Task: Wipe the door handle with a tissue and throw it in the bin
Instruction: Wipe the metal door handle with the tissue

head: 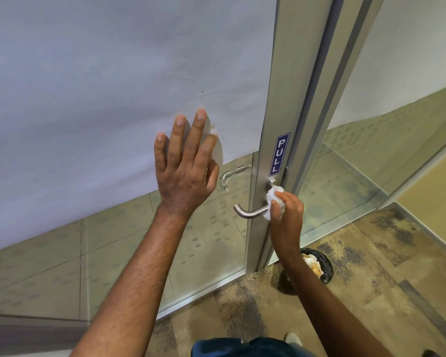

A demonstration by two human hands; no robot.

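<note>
Your right hand point(286, 215) has its grip closed around a crumpled white tissue point(273, 202), pressing it against the base of the brushed-metal door handle point(250, 212), where the lever meets the aluminium door frame point(273, 99). The lever's free end curves off to the left, bare. Just above the tissue sits the lock cylinder, and above that a blue sticker reading PULL point(279, 154). Your left hand point(184, 166) lies flat and open against the frosted glass door point(101, 86), fingers spread, holding nothing. Through the clear lower band of glass you can see pale tiled floor beyond. On your side the floor is mottled brown carpet point(371, 266). A black-lined bin point(325, 266) stands on it just below your right forearm, close to the frame, with crumpled waste inside.
</note>
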